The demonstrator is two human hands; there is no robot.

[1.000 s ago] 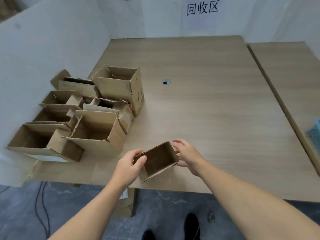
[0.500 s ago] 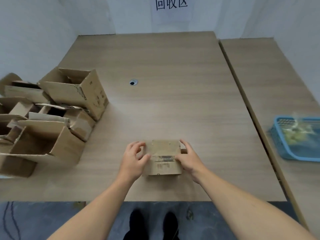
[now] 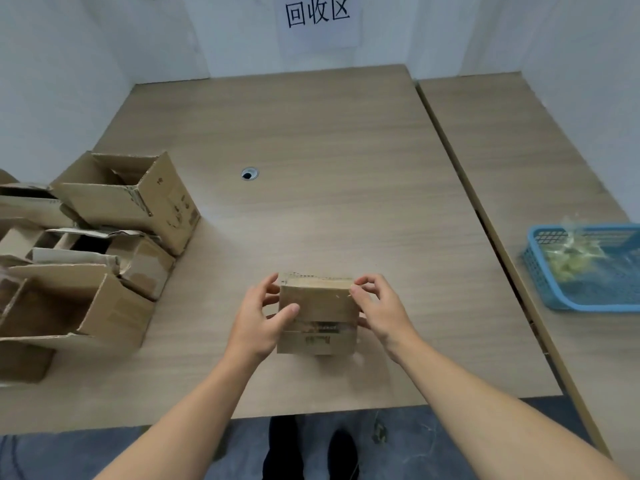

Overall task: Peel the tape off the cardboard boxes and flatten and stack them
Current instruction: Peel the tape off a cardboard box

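Both hands grip a small taped cardboard box [image 3: 317, 315] at 6 o'clock on the bench [image 3: 329, 168]: left hand [image 3: 258, 322] curled round its left side, right hand [image 3: 382, 311] its right. Opened boxes [image 3: 114, 216] sit at 9 o'clock.

The small box [image 3: 317, 313] is at the front part of the counter [image 3: 329, 133], held between the hands: the left hand [image 3: 258, 320] grips its left side, the right hand [image 3: 381, 310] its right side. Left of the small box, well apart, a cluster of open boxes [image 3: 104, 237] crowds the counter's left edge. Behind the small box and slightly left lies a cable hole [image 3: 249, 174]. Far behind it a paper sign [image 3: 317, 15] hangs on the wall [image 3: 225, 36]. Right of the small box, well apart, a basket [image 3: 540, 271] rests on a second counter [image 3: 519, 150] just beside the first.
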